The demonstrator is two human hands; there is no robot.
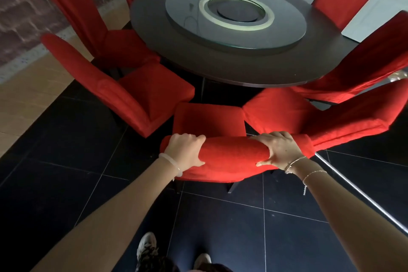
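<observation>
Left hand (184,152) and right hand (279,150) clamp a red chair (231,157) by its backrest, fingers curled over the top, just short of the round desk (220,68). An even, straight push between the neighbouring chairs (141,95) should avoid clipping either.

The near chair (231,157) is covered in plain red, the round table (220,68) is dark brown with a grey turntable (183,15) bearing a pale ring, the floor (220,227) is black tile with thin pale joints, and the left wall (22,6) shows brown brick.
</observation>
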